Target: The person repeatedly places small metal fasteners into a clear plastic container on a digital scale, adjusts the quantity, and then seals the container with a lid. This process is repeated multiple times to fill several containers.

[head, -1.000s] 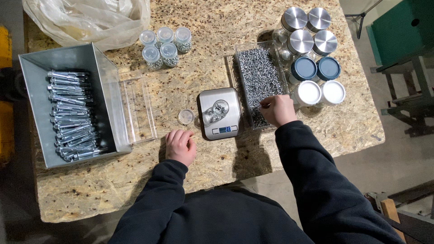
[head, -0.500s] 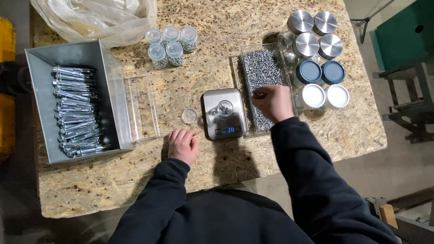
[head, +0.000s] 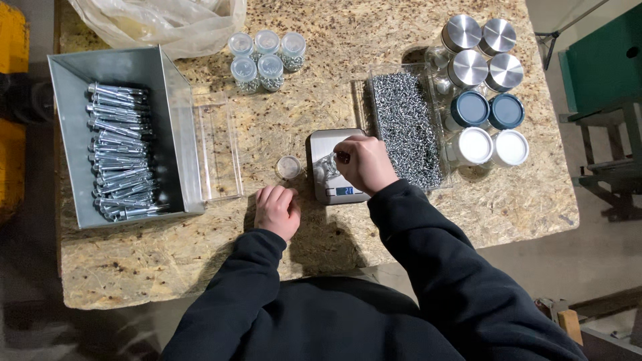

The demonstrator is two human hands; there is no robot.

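From the head camera, looking straight down, the right hand (head: 364, 162) is over a small silver scale (head: 331, 167) in the middle of the desk (head: 321, 87), its fingertips pinched together above a little clear container (head: 326, 166) that sits on the scale's platform; whether a screw is between the fingertips is too small to tell. Just to the right of the scale, touching or nearly touching it, lies a clear tray of small silver screws (head: 406, 127). The left hand (head: 275, 210) rests on the desk near its front edge, fingers curled loosely into a soft fist and holding nothing; a small round clear lid (head: 288, 167) lies just above it, beside the scale's left edge. Further left an empty clear tray (head: 216, 147) stands against a grey metal bin (head: 170, 100) full of long silver bolts (head: 120, 154). At the back of the desk five small lidded jars of screws (head: 266, 53) are grouped together, with a crumpled plastic bag (head: 160, 20) to their left. On the right stand larger jars with metal, blue and white lids (head: 485, 87).
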